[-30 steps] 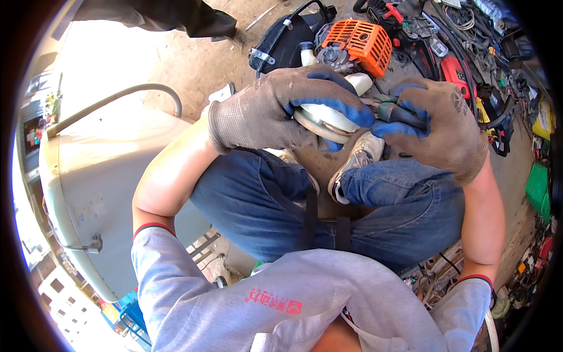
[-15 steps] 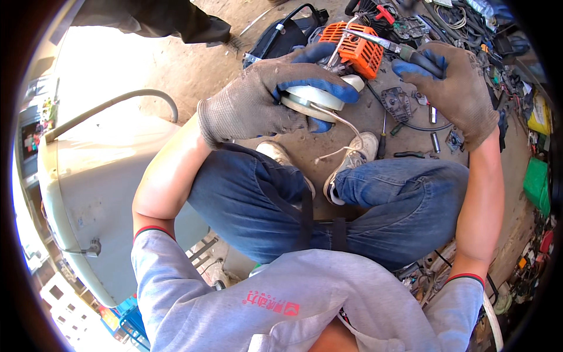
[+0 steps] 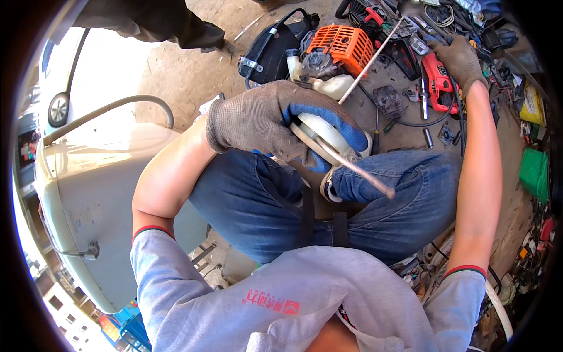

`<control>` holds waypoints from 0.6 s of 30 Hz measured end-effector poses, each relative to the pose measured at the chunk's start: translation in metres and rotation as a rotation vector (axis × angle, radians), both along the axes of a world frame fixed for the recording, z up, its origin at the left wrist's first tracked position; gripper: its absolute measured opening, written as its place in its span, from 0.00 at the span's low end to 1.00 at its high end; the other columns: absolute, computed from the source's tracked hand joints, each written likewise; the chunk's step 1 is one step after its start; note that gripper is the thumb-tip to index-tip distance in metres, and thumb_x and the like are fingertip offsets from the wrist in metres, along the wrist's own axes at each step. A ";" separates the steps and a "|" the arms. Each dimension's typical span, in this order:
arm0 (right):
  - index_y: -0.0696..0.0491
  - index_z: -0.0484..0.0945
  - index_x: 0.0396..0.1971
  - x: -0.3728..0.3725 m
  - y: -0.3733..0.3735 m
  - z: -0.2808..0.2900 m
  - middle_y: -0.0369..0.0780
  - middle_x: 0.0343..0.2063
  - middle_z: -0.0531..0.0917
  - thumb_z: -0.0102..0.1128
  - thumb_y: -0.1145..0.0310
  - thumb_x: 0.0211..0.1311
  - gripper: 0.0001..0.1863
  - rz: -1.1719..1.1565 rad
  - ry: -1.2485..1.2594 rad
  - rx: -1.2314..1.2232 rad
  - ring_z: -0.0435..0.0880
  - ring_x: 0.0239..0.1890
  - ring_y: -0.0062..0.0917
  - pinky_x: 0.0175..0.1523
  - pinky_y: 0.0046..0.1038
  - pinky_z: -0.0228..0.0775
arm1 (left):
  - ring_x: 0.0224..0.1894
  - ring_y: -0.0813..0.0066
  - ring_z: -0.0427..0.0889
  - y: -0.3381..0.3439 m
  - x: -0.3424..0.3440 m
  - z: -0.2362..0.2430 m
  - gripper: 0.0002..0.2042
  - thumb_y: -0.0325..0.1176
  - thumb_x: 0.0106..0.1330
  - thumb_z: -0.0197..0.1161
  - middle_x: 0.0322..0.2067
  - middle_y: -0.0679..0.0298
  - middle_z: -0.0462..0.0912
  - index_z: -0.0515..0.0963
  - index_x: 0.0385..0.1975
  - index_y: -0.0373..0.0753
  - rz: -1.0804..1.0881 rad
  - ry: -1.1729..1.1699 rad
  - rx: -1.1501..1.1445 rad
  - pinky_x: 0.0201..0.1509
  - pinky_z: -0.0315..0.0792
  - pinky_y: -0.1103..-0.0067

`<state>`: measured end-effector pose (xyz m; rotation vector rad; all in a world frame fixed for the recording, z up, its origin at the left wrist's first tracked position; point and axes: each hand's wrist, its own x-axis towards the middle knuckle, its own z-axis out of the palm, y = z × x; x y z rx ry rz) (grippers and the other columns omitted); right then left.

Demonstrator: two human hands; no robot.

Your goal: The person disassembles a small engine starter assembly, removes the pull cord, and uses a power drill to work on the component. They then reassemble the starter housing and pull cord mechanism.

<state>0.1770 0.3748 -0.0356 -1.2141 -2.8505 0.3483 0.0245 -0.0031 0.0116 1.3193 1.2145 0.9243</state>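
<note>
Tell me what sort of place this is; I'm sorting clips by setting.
Probably an open-air small-engine repair spot: an orange engine unit sits on bare dirt ground, with a red power tool and scattered tools beside it.

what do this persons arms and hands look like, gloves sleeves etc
Both hands wear grey knit work gloves: the left hand has a blue coating on fingers and palm; the right hand shows only grey. Forearms are bare. Light grey sweatshirt sleeves are pushed up past the elbows, with red-edged cuffs.

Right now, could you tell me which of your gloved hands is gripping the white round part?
The left hand, wrapped around the white part; the right hand reaches toward the tools.
</note>
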 end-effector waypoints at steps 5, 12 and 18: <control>0.63 0.77 0.53 -0.014 -0.004 0.003 0.58 0.53 0.80 0.62 0.46 0.59 0.35 -0.036 -0.184 0.103 0.78 0.58 0.51 0.64 0.43 0.68 | 0.51 0.63 0.83 0.001 0.004 -0.003 0.32 0.36 0.45 0.82 0.51 0.54 0.83 0.80 0.52 0.33 -0.043 -0.140 -0.041 0.57 0.77 0.69; 0.61 0.79 0.54 0.083 0.127 -0.044 0.57 0.57 0.78 0.59 0.49 0.59 0.32 -0.382 -0.367 0.160 0.77 0.61 0.49 0.65 0.44 0.67 | 0.52 0.53 0.83 -0.013 -0.002 -0.007 0.29 0.37 0.47 0.82 0.51 0.47 0.82 0.81 0.50 0.33 -0.277 -0.140 0.219 0.56 0.77 0.65; 0.63 0.84 0.39 0.229 0.144 -0.029 0.47 0.31 0.86 0.66 0.44 0.57 0.32 -0.381 0.047 -0.018 0.84 0.33 0.32 0.42 0.32 0.75 | 0.50 0.64 0.84 -0.026 -0.014 0.000 0.31 0.38 0.44 0.81 0.48 0.53 0.85 0.81 0.49 0.31 0.139 -0.053 -0.106 0.55 0.77 0.68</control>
